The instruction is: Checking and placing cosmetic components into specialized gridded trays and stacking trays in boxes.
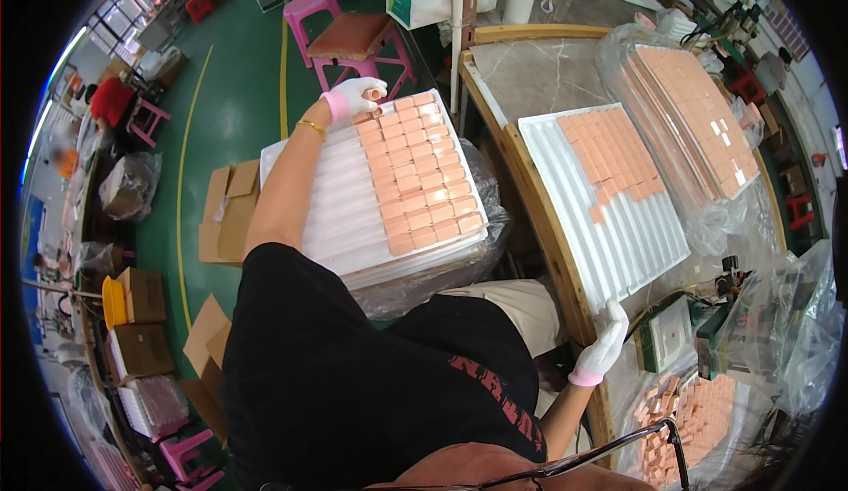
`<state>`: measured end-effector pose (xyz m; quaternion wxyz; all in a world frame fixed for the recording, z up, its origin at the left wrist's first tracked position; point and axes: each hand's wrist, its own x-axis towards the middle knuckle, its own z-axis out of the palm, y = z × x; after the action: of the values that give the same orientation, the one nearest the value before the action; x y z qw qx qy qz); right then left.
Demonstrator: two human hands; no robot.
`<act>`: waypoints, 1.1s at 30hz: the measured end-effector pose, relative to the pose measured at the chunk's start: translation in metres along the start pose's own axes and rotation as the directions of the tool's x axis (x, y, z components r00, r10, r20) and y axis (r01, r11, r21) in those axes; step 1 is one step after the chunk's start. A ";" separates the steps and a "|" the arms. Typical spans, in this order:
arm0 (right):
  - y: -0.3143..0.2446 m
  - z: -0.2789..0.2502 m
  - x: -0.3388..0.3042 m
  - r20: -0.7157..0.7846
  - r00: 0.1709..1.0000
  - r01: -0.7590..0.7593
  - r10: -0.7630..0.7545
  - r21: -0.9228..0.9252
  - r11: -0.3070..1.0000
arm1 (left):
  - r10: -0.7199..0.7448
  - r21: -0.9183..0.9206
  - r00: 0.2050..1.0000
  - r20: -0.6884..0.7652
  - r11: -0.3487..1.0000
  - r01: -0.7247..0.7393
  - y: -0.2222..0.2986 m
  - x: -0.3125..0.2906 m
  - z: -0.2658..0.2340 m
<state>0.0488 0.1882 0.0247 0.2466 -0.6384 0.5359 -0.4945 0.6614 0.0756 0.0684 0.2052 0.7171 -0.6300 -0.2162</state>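
My left hand [352, 100], in a white glove with a pink cuff, pinches a small peach-coloured tube-like piece [374, 94]. It is over the far edge of a white grooved tray [331, 200], just beside rows of similar peach pieces [415, 169] that cover the tray's right part. My right hand [604, 343], gloved the same way, holds nothing that I can see. Its fingers are stretched out at the wooden table edge, near the near corner of a second grooved tray [609, 248]. Peach pieces [614, 155] fill the far right part of that tray.
A plastic-wrapped stack of filled trays [693, 120] stands at the right. Loose peach pieces [671, 429] lie near a small green-framed device [667, 332]. Left are open cardboard boxes [231, 213]; beyond are a pink stool [353, 41] and a seated person in red [112, 104].
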 end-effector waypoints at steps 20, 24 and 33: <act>-0.003 -0.003 -0.005 0.035 0.999 -0.002 0.004 -0.049 0.999 | -0.121 0.122 0.966 -0.230 0.981 0.152 0.003 -0.012 -0.002; -0.007 -0.005 -0.005 0.013 1.000 -0.009 0.009 -0.016 1.000 | -0.204 0.256 0.966 -0.157 0.937 0.239 -0.029 -0.041 -0.021; -0.004 -0.005 -0.007 0.008 1.000 -0.002 0.002 -0.018 1.000 | -0.206 0.201 0.969 -0.138 0.952 0.231 -0.053 -0.058 0.003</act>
<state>0.0460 0.1966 0.0277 0.2436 -0.6418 0.5401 -0.4869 0.6957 0.1398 0.0387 0.1373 0.8118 -0.5533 -0.1263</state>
